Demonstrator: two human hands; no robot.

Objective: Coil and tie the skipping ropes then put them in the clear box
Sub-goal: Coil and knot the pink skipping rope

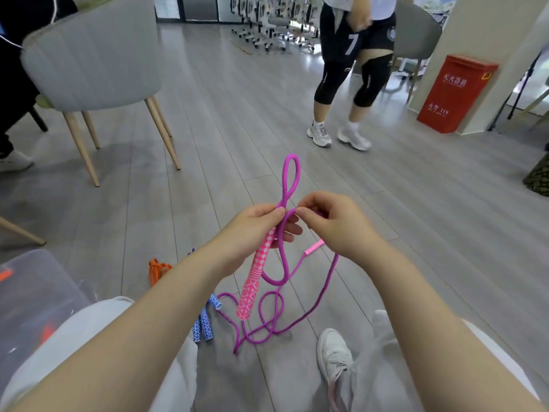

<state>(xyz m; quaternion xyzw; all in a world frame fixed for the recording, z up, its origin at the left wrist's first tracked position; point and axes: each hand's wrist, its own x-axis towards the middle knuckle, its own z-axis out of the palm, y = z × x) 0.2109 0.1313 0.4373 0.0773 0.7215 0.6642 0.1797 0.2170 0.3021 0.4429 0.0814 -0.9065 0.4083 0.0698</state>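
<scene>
The biggest risk, we think, is in the long purple rope (319, 288): most of it is not yet coiled and lies in loose curves on the grey floor (416, 233) in the lower centre of the frame, between our knees. If we pull more rope up quickly, these curves can cross each other and make a knot, or they can catch on our white shoe (334, 356) at the lower right.

The second risk is the small upright loop (289, 176) above our hands in the centre. Our left hand (255, 230) curls around the upper end of the pink patterned handle (255, 278) and pinches the rope against it. Our right hand (332, 224) pinches the rope just beside it with thumb and finger. If one pinch becomes loose, the loop can open and fall.

The second pink handle (313, 250) hangs free under our right hand and can swing into the coil.

The clear box (38, 275) is at the lower left edge of the frame, partly behind our left knee. Something orange shows through its wall, but we cannot tell what it is. The purple rope is not in it.

An orange rope (159, 270) and two blue patterned handles (205, 321) lie on the floor near the box, not inside it.
</scene>
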